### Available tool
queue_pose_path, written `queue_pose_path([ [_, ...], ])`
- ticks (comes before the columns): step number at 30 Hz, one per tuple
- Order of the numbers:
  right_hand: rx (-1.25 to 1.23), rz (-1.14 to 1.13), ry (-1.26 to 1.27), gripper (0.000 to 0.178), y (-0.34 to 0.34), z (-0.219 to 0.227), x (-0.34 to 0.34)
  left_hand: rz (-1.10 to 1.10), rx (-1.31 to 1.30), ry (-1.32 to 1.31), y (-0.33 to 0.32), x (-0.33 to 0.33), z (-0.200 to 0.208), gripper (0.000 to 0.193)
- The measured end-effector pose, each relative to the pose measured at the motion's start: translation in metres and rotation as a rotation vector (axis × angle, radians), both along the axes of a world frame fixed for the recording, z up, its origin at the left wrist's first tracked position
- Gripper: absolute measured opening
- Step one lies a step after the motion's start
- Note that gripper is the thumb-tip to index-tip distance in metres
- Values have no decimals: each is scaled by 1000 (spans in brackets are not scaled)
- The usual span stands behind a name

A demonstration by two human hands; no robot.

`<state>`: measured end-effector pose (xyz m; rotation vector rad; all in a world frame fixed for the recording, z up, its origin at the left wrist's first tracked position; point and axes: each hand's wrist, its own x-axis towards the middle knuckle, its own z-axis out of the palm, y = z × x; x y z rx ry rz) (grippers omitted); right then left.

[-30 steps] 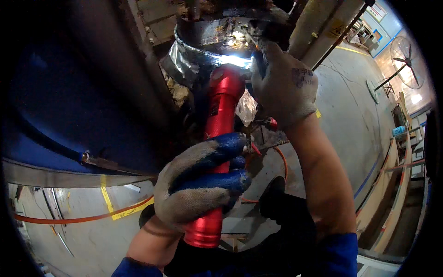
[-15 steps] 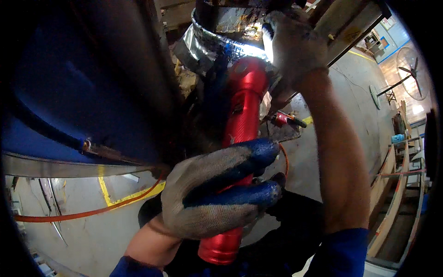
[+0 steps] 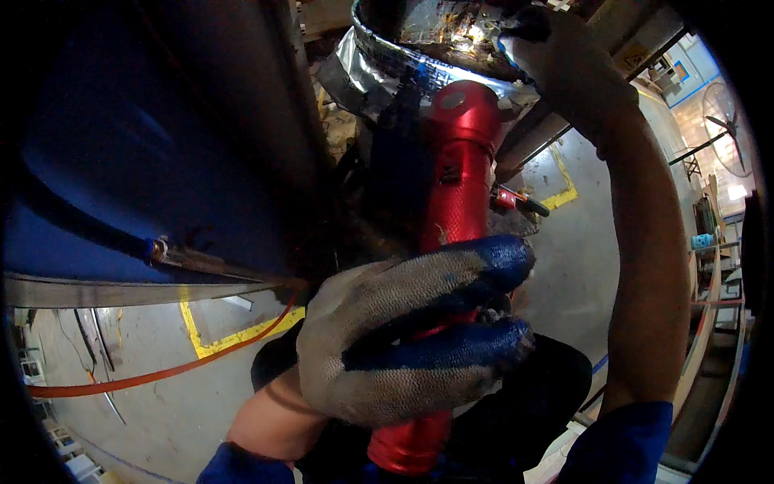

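Observation:
My left hand [image 3: 403,339], in a grey knitted glove with blue coated fingers, is wrapped round the barrel of a red flashlight [image 3: 461,189]. The flashlight's head points up at a round, dark opening with a metal rim [image 3: 387,48], and bright light falls on its inner wall. Crumpled silver foil-like material [image 3: 351,68] hangs at the rim's left side. At the opening's right edge is my right hand [image 3: 568,73], gloved too, its fingers curled in toward the inside. Whatever lies between those fingers is too dark to make out.
A large dark blue panel [image 3: 145,177] fills the left, with a hose fitting [image 3: 185,258] along it. An orange hose [image 3: 161,385] crosses low over the floor. A red-and-black tool [image 3: 520,200] sits behind the flashlight. At right stand a fan [image 3: 726,125] and wooden racking [image 3: 700,347].
My left hand and the flashlight now appear farther right in view. My right hand has shifted right and up along the opening, uncovering more of its lit inside. The whole view has shifted slightly.

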<state>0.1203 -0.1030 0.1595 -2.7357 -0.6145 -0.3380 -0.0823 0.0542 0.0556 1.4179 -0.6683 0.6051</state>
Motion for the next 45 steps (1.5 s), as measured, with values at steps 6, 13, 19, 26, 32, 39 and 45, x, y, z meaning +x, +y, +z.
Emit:
queue_pose_path([
  [6,126,237,-259,33,-29,-14,7,-30,136,167,9,-9,5,42],
  [13,46,228,-247,28,-44,-31,2,-8,125,224,7,-16,-2,49],
  [19,117,152,-423,31,-33,-69,-3,16,179,59,2,-9,-9,47],
  [26,-9,72,-523,32,-19,-73,13,31,195,-20,1,-5,-7,44],
  [32,-172,-104,-535,37,-4,-86,21,-153,19,395,3,-16,10,39],
  [39,-135,-208,-492,38,7,-80,8,-140,-46,437,5,-22,16,43],
  [45,-142,-245,-491,40,13,-77,11,-224,-122,532,14,-19,18,52],
])
